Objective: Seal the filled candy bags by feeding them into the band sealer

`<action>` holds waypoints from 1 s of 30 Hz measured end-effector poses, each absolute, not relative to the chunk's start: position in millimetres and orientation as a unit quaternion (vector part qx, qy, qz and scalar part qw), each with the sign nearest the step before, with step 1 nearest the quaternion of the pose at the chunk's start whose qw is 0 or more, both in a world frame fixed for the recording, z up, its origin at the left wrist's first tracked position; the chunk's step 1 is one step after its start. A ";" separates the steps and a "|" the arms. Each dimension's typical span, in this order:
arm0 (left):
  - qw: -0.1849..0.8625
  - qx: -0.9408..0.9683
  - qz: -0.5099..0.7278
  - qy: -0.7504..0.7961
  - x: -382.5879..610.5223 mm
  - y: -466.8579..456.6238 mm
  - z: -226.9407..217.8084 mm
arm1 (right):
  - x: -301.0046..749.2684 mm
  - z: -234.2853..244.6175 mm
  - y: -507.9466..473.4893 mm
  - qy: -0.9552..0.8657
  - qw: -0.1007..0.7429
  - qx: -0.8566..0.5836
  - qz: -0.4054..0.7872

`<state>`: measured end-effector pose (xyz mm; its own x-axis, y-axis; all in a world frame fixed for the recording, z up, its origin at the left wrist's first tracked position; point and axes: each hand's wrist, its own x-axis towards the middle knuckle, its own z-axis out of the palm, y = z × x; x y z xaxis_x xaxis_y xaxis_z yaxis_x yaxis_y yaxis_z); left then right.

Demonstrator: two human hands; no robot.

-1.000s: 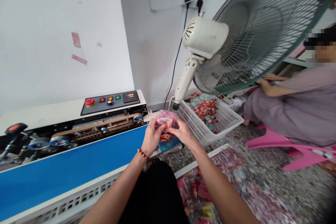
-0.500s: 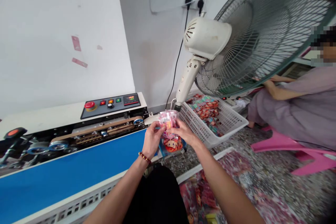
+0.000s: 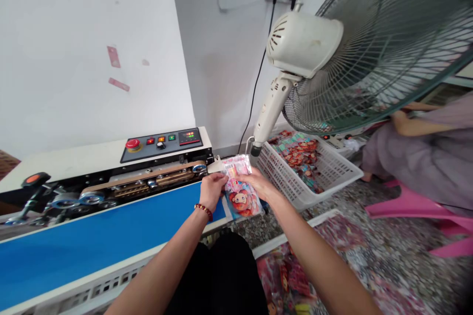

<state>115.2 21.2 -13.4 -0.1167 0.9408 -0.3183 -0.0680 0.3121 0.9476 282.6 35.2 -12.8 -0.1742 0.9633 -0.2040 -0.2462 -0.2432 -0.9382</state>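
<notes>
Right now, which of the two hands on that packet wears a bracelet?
The left hand: a beaded bracelet circles its wrist. The right hand, also on the packet, has a bare wrist.

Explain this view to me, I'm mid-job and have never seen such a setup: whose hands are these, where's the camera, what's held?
There is no robot here. One camera, worn on a person's head, looks forward and down, so you see that person's own bare hands. The left hand, above a beaded bracelet, and the right hand together hold a printed packet showing a red-haired cartoon figure. Alongside is a machine with a blue belt and a control panel. A fan stands beyond; below it, a white basket holds colourful pieces. At the right edge sits another person.
</notes>
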 end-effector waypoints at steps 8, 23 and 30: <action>0.593 0.329 0.427 0.598 100.3 24.6 -1.1 | 283.5 -15.7 37.8 -0.420 0.445 -0.436 0.660; 0.524 0.350 0.370 0.683 68.6 38.3 -8.8 | 282.9 -21.8 38.1 -0.411 0.448 -0.468 0.641; 0.377 0.449 0.295 0.755 23.1 16.3 -10.1 | 278.4 -18.5 37.8 -0.383 0.458 -0.482 0.642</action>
